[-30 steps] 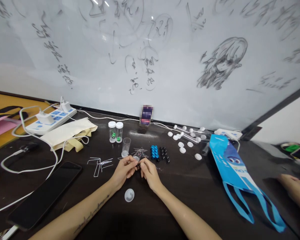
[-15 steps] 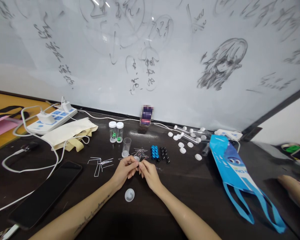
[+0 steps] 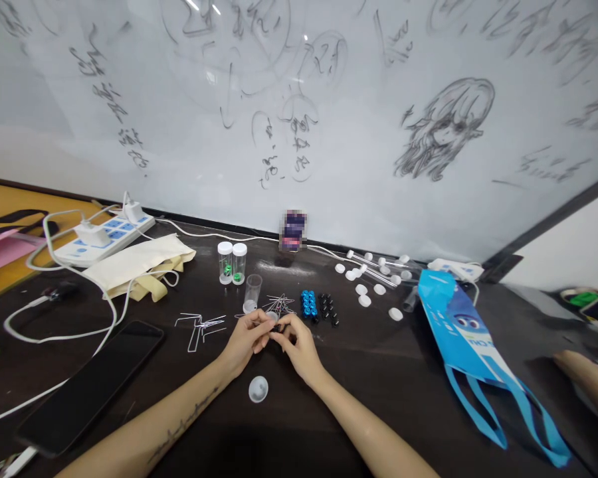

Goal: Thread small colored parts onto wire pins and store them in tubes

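Note:
My left hand (image 3: 249, 337) and my right hand (image 3: 298, 344) meet at the middle of the dark table, fingertips pinched close together. Between them shows a small dark piece (image 3: 278, 328), too small to name. Just behind the left fingers is the pale round rim of a small cup or cap (image 3: 272, 317); whether it is held I cannot tell. A clear plastic tube (image 3: 252, 293) stands open beyond my left hand, next to a pile of thin metal wires (image 3: 280, 305). Nearer me lies a round translucent cap (image 3: 258, 389). Blue beads (image 3: 309, 303) and black beads (image 3: 328, 309) sit in rows to the right.
Two white-capped tubes (image 3: 225, 264) with green pieces stand at the back. Bent wires (image 3: 199, 326), a phone (image 3: 92, 388), cables and a power strip (image 3: 107, 232) are left. White caps (image 3: 364, 300), clear tubes and a blue bag (image 3: 456, 325) are right, near another person's arm (image 3: 585, 378).
My right fingers have shifted slightly and curled in towards the left fingertips. The small dark piece now shows between the hands. My left hand has hardly moved.

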A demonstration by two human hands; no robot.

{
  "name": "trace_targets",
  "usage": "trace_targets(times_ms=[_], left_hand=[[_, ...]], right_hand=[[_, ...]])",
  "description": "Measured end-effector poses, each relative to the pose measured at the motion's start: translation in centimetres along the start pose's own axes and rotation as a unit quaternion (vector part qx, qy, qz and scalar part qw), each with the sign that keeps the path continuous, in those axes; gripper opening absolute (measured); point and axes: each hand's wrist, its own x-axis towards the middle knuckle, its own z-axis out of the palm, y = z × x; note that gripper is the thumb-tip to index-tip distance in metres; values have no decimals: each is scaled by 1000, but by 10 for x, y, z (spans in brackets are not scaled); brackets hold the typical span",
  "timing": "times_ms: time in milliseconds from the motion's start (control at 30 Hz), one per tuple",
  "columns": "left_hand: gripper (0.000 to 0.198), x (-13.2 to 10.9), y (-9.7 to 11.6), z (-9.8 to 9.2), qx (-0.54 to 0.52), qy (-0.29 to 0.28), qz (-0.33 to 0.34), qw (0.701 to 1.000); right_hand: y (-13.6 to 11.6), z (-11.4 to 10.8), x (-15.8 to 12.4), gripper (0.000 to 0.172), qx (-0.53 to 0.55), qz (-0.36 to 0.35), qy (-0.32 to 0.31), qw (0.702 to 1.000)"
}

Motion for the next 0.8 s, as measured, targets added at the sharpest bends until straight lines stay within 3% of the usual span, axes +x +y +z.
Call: trace_targets(times_ms=[200,333,500,600,733,800], left_hand=[[25,-1,-1,2,-5,-9,-1,1000],[24,0,-1,1,-7,1,2,1000],[24,-1,2,2,-6,1,-1,1000],[25,-2,3,4,-3,-6,-4,1000],[24,-1,2,3,-3,0,-4,1000],[24,0,2,2,-3,3,-4,1000]], right_hand=[[0,-1,0,37,11,3,-27,1000],[-1,0,0,17,11,-1,-1,1000],[2,0,0,18,18,4,0,1000],[2,0,0,29,17,5,-9,1000],[1,0,-1,17,14,5,1,1000],[1,1,-1,20,15,6,7,1000]])
